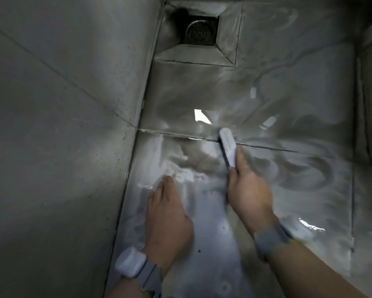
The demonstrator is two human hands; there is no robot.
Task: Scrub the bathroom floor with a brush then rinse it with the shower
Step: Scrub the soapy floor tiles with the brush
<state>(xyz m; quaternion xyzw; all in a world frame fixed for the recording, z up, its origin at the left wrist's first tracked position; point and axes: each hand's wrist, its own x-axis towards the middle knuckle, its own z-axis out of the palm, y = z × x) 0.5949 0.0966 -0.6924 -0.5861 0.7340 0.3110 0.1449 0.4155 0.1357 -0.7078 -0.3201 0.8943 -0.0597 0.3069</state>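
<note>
The white brush lies bristles-down across a grout line of the wet, soapy floor, my right hand clamped around its handle, my left hand flat and spread beside it.

Floor: grey tile, wet, glossy, soapy film. Wall: matt grey tile, speckled. Drain in far corner: perforated metal. Brush: white plastic, smooth. Wristbands: grey fabric.

Dim scene; specular glare patches on wet floor; motion blur throughout; wide-angle distortion bends edges.
</note>
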